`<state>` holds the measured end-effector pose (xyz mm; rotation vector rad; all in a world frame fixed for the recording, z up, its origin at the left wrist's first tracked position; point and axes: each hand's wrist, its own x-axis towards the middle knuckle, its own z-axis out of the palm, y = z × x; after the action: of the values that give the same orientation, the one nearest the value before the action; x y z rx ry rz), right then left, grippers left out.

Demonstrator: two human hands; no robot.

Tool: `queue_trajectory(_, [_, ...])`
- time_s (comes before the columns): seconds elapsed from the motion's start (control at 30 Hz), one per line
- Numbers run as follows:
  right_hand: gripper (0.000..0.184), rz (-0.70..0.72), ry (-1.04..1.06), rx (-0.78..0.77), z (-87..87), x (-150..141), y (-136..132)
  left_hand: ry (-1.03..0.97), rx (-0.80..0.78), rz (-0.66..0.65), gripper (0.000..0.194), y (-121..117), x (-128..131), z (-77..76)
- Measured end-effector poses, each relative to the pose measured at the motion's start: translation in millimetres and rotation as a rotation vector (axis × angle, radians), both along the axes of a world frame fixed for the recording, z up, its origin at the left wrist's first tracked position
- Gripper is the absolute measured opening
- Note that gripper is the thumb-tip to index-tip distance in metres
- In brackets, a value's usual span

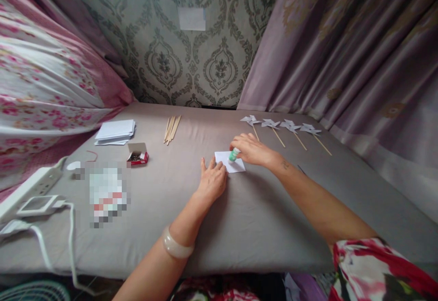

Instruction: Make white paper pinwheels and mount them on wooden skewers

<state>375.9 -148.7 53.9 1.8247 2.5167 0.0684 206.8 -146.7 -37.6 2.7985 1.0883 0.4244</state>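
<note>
In the head view, a small white sheet of paper (236,167) lies flat on the cloth-covered table. My right hand (251,149) grips a small green-and-white glue stick (233,155), tilted, its lower end down at the paper. Flat on the table at the sheet's left edge is my left hand (212,177), fingers spread, the fingertips touching the paper. Beyond my right hand, several white paper pinwheels (290,126) on wooden sticks lie in a row.
A stack of white paper (115,132), a bundle of wooden sticks (172,129) and an open red box of small metal pieces (138,155) lie to the left. Nearer are a power strip (32,191), white cables (71,232) and a blurred packet (106,192). Curtains hang on both sides.
</note>
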Motion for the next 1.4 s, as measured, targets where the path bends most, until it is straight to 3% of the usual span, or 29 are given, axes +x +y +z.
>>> queue_trajectory(0.4, [0.026, -0.029, 0.018, 0.012, -4.5, -4.6, 9.9, -0.011, -0.005, 0.002, 0.025, -0.9, -0.6, 1.0])
queue_trajectory(0.87, [0.04, -0.325, -0.003, 0.147, -16.7, -4.7, -5.0, -0.006, -0.005, 0.0, 0.024, 0.5, 0.6, -2.0])
queue_trajectory(1.17, [0.038, -0.146, 0.142, 0.066, -19.5, 0.7, -1.3, 0.016, 0.006, -0.003, 0.025, 1.2, 0.2, -2.5])
queue_trajectory(1.4, [0.042, -0.104, 0.14, -0.008, -12.4, -2.1, 3.5, 0.035, -0.002, 0.001, 0.026, 1.1, 0.4, -2.5])
